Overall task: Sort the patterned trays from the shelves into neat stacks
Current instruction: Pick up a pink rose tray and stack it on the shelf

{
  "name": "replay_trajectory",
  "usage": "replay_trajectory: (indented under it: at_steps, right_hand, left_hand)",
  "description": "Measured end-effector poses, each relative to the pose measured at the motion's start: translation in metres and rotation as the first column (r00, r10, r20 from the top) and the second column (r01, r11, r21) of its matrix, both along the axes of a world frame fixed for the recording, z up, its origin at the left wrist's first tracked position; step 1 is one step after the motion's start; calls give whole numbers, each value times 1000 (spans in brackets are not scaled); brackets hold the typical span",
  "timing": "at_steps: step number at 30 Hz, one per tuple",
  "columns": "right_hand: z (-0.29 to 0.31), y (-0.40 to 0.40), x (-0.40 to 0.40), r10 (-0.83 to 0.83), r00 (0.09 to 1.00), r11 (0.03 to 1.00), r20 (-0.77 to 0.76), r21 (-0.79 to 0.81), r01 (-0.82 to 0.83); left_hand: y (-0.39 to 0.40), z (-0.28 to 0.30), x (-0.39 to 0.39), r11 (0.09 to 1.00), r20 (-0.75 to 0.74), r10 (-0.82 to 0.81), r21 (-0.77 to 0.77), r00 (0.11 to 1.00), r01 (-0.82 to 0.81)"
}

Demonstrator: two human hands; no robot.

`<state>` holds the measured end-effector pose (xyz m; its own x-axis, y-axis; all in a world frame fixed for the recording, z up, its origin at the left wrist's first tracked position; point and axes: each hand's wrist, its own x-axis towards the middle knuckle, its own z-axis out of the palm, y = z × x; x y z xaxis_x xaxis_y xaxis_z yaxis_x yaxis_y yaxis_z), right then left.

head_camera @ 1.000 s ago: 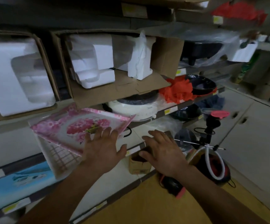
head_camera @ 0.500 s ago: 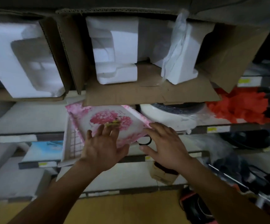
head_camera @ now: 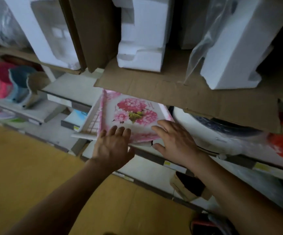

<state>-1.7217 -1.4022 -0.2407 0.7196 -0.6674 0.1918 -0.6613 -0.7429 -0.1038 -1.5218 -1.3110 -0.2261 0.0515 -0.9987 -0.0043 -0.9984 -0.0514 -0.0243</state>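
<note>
Squaring step: pink floral tray (head_camera: 134,116) sits on a grid-patterned tray (head_camera: 90,123) on the shelf (head_camera: 154,150), under a cardboard flap (head_camera: 188,97). Left hand (head_camera: 112,146) and right hand (head_camera: 174,141) spread flat on its near edge, probably just pressing. Next: nudge edges flush.

Upper shelf (head_camera: 73,85): your cardboard boxes (head_camera: 179,92) of white foam (head_camera: 140,48).
Middle shelf (head_camera: 154,150): your pink floral tray (head_camera: 134,116) on a checked tray (head_camera: 90,122).
</note>
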Motion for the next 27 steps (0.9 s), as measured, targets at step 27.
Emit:
replay_trajectory:
  at_steps: [27]
  right_hand:
    - [-8, -5, 9, -52, 999, 988, 0, -148, 51]
  left_hand:
    - [9, -8, -3, 978, 166, -14, -202, 986, 48]
